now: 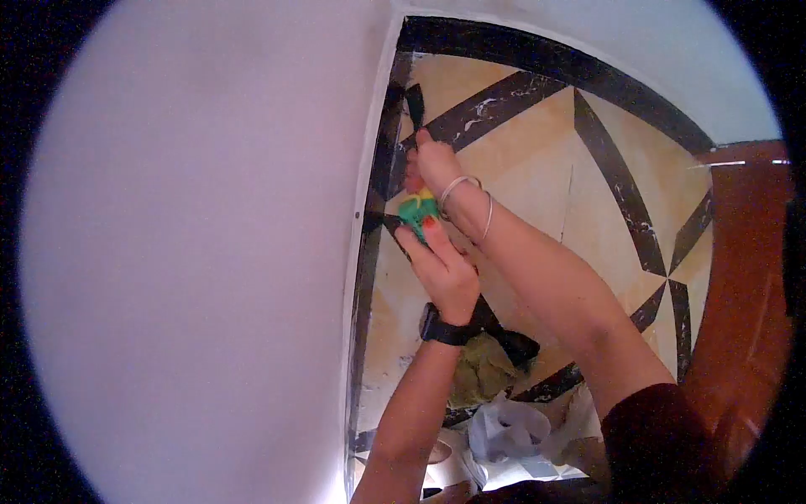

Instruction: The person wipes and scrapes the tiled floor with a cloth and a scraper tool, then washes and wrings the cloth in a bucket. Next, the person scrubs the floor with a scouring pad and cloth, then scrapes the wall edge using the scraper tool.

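Observation:
My left hand [449, 277], with a black watch [443, 326] at its wrist, is closed around a small green and yellow object [417, 210] whose kind I cannot make out. Just beyond it, my right hand [434, 164], with thin bangles [463, 191] at the wrist, is closed on a dark, flat-ended object [415, 105]. This dark piece sticks out past the fingers toward the corner by the wall. Its gripped end is hidden. Both hands are close together, and whether the two objects are joined cannot be seen.
A white wall [201, 252] rises close on the left. The patterned tile floor [537, 202] has a dark border. Below my arms lie a crumpled olive cloth-like thing [483, 370] and a whitish translucent plastic item [508, 428]. A reddish-brown panel [747, 319] stands at right.

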### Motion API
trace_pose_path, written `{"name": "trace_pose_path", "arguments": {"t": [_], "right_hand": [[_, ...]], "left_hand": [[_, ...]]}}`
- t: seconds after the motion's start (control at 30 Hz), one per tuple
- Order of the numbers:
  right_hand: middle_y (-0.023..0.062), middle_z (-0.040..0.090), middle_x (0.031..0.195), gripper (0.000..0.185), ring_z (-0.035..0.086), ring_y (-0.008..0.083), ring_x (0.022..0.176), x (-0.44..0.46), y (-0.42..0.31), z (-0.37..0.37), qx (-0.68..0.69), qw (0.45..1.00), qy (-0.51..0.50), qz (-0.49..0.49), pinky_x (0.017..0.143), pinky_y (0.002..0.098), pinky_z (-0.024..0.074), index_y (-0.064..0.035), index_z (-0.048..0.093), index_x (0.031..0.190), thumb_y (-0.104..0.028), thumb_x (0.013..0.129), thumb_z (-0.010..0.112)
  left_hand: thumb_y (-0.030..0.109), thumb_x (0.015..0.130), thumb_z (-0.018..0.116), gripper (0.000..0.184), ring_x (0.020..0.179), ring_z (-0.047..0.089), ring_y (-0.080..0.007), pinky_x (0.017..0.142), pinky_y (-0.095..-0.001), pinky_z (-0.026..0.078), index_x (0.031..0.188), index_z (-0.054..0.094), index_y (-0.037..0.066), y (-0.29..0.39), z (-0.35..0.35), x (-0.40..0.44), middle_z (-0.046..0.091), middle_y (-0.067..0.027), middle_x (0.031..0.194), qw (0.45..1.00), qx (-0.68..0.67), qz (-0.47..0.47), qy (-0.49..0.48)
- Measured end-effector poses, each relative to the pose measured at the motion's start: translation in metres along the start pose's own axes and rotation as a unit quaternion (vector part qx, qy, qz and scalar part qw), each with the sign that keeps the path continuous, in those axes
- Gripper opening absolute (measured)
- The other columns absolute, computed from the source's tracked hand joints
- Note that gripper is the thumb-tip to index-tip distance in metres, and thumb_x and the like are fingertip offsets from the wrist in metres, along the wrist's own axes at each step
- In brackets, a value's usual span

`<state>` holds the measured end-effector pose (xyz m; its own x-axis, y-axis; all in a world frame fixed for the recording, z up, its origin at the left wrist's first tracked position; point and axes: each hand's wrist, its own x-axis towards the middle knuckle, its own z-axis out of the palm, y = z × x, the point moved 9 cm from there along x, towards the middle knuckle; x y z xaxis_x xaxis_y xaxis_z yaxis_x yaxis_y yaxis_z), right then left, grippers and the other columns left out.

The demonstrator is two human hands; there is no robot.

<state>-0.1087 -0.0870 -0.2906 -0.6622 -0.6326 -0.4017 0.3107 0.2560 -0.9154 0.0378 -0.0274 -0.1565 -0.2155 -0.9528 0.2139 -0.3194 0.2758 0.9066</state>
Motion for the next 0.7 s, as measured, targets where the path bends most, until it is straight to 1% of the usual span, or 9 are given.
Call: {"name": "trace_pose_path", "arguments": {"t": [0.07, 0.2, 0.3, 0.4, 0.47, 0.53, 0.6, 0.67, 0.7], "right_hand": [[0.0035, 0.036, 0.044, 0.047, 0.033, 0.0191, 0.033, -0.018, 0.010, 0.005, -0.009, 0.998, -0.057, -0.016, 0.035, 0.0333, 0.0284, -0.0105, 0.039, 0.056, -0.042, 0.089, 0.032], [0.0009, 0.028, 0.041, 0.044, 0.027, 0.0158, 0.030, -0.124, 0.023, 0.012, 0.124, 0.964, -0.119, 0.202, 0.032, 0.0321, 0.0252, -0.0118, 0.035, 0.057, -0.042, 0.090, 0.033], [-0.0005, 0.025, 0.041, 0.044, 0.024, 0.0139, 0.030, -0.160, 0.023, 0.022, 0.226, 0.940, -0.082, 0.244, 0.032, 0.0321, 0.0247, -0.0123, 0.035, 0.057, -0.042, 0.090, 0.033], [0.0010, 0.030, 0.042, 0.044, 0.028, 0.0145, 0.032, -0.136, 0.023, 0.026, 0.121, 0.984, -0.051, 0.118, 0.033, 0.0328, 0.0281, -0.0104, 0.038, 0.060, -0.041, 0.090, 0.030], [0.0032, 0.037, 0.045, 0.045, 0.035, 0.0154, 0.036, -0.099, 0.020, 0.026, 0.039, 0.998, -0.013, 0.054, 0.035, 0.0334, 0.0318, -0.0074, 0.043, 0.063, -0.039, 0.090, 0.027], [0.0046, 0.039, 0.047, 0.043, 0.040, 0.0167, 0.040, -0.081, 0.002, 0.027, -0.003, 0.998, 0.035, 0.060, 0.036, 0.0339, 0.0333, -0.0055, 0.045, 0.065, -0.035, 0.090, 0.027], [0.0052, 0.039, 0.047, 0.039, 0.043, 0.0179, 0.044, -0.070, 0.002, 0.025, -0.009, 0.992, 0.098, 0.075, 0.036, 0.0343, 0.0337, -0.0041, 0.046, 0.067, -0.030, 0.090, 0.028], [0.0058, 0.039, 0.047, 0.031, 0.044, 0.0192, 0.043, -0.089, -0.008, 0.031, 0.128, 0.985, -0.029, 0.114, 0.036, 0.0343, 0.0334, -0.0040, 0.047, 0.076, -0.025, 0.090, 0.028], [0.0059, 0.039, 0.047, 0.031, 0.045, 0.0190, 0.043, -0.088, -0.011, 0.030, 0.086, 0.990, -0.045, 0.100, 0.036, 0.0343, 0.0334, -0.0039, 0.047, 0.077, -0.025, 0.090, 0.028]], "left_hand": [[0.028, 0.092, 0.034, 0.029, 0.063, 0.041, -0.0132, 0.050, -0.0251, 0.035, 0.096, 0.036, -0.001, -0.002, -0.006, -0.024, 0.042, -0.0086, 0.076, 0.991, -0.094, -0.097, -0.015], [0.026, 0.091, 0.037, 0.026, 0.052, 0.041, -0.0097, 0.045, -0.0220, 0.034, 0.100, 0.029, 0.003, -0.014, -0.017, -0.102, 0.043, -0.0049, 0.068, 0.913, -0.268, -0.287, -0.112], [0.024, 0.090, 0.040, 0.024, 0.047, 0.039, -0.0087, 0.042, -0.0209, 0.034, 0.099, 0.027, 0.006, -0.004, -0.049, -0.103, 0.042, -0.0028, 0.064, 0.914, -0.284, -0.265, -0.120], [0.023, 0.090, 0.040, 0.021, 0.048, 0.040, -0.0090, 0.040, -0.0204, 0.033, 0.098, 0.029, 0.007, -0.015, -0.070, -0.099, 0.043, -0.0031, 0.066, 0.928, -0.256, -0.251, -0.105], [0.028, 0.091, 0.039, 0.024, 0.045, 0.038, -0.0077, 0.037, -0.0209, 0.031, 0.100, 0.033, 0.006, -0.025, -0.053, -0.050, 0.043, -0.0019, 0.068, 0.985, -0.099, -0.126, -0.058], [0.031, 0.091, 0.039, 0.026, 0.043, 0.037, -0.0066, 0.036, -0.0206, 0.030, 0.100, 0.035, 0.006, -0.017, -0.050, -0.028, 0.042, -0.0008, 0.068, 0.996, -0.056, -0.067, -0.037], [0.031, 0.091, 0.038, 0.026, 0.043, 0.036, -0.0059, 0.036, -0.0202, 0.030, 0.097, 0.036, 0.006, -0.012, -0.048, -0.028, 0.041, 0.0002, 0.064, 0.970, -0.157, -0.185, -0.031], [0.031, 0.092, 0.038, 0.025, 0.044, 0.036, -0.0053, 0.036, -0.0199, 0.029, 0.096, 0.036, 0.007, 0.001, -0.047, -0.034, 0.038, 0.0012, 0.058, 0.952, -0.192, -0.235, -0.039], [0.031, 0.092, 0.038, 0.025, 0.044, 0.036, -0.0052, 0.036, -0.0198, 0.029, 0.096, 0.036, 0.007, -0.001, -0.043, -0.036, 0.038, 0.0013, 0.057, 0.950, -0.201, -0.235, -0.037]]}}
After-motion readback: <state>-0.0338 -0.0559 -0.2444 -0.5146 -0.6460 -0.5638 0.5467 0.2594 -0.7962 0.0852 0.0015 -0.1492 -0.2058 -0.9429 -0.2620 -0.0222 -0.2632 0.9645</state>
